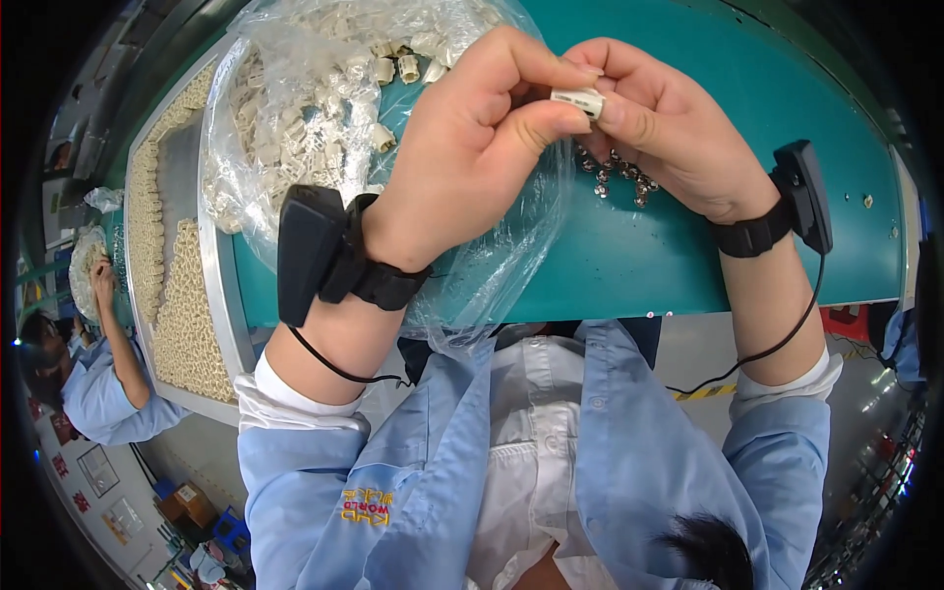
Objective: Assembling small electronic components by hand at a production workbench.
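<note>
A small cream-coloured plastic housing with dark slots (578, 101) is pinched between both my hands above the green table. My left hand (482, 133) grips its left end with thumb and forefinger. From the other side, my right hand (659, 118) presses its thumb and fingers on the right end. Below my right hand lies a small heap of shiny metal parts (619, 177), partly hidden by the fingers. Behind my left hand spreads a clear plastic bag (285, 128) with many similar cream housings in and around it.
At the left stands a metal-edged tray (228, 295) with dense rows of cream parts (192, 315). Green tabletop (787, 197) stretches to the right, with a few tiny bits near its edge. Farther left, another person (113, 383) in a light blue sleeve reaches toward a bag.
</note>
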The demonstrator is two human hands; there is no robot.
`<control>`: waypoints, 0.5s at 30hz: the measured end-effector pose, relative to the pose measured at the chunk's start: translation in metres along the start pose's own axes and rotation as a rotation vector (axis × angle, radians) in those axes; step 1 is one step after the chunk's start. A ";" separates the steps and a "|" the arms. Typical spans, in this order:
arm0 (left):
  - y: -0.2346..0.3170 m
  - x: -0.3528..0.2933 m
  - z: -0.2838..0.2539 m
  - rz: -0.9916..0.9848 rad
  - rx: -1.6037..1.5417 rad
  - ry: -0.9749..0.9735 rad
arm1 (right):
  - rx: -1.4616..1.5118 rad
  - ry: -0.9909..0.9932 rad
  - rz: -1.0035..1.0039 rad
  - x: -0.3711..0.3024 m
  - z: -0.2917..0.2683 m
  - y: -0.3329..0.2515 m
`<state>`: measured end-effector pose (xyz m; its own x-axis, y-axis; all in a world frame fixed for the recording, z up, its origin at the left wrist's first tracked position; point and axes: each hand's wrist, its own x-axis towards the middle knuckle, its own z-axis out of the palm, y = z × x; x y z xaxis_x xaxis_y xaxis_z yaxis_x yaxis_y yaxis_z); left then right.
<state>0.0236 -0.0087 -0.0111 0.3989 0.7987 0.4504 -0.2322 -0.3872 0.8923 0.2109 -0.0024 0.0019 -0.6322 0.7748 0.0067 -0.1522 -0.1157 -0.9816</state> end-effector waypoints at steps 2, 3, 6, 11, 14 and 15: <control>0.001 -0.002 -0.002 0.035 0.111 -0.079 | 0.073 -0.012 -0.019 0.001 0.003 0.004; 0.002 -0.003 -0.003 0.050 0.169 -0.117 | 0.112 -0.021 -0.029 0.002 0.005 0.006; 0.003 -0.003 -0.002 0.065 0.269 -0.099 | 0.010 -0.021 -0.052 0.002 -0.001 0.002; -0.008 0.000 0.001 -0.043 -0.011 0.001 | -0.172 0.150 -0.139 0.007 0.007 0.006; -0.002 0.000 0.006 -0.245 -0.192 0.092 | -0.179 0.138 -0.153 0.007 0.004 0.007; 0.000 0.000 0.007 -0.346 -0.282 0.138 | -0.182 0.130 -0.160 0.007 0.003 0.008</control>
<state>0.0295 -0.0117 -0.0112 0.3777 0.9203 0.1023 -0.3459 0.0378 0.9375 0.2025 0.0002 -0.0051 -0.5062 0.8490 0.1517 -0.0958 0.1194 -0.9882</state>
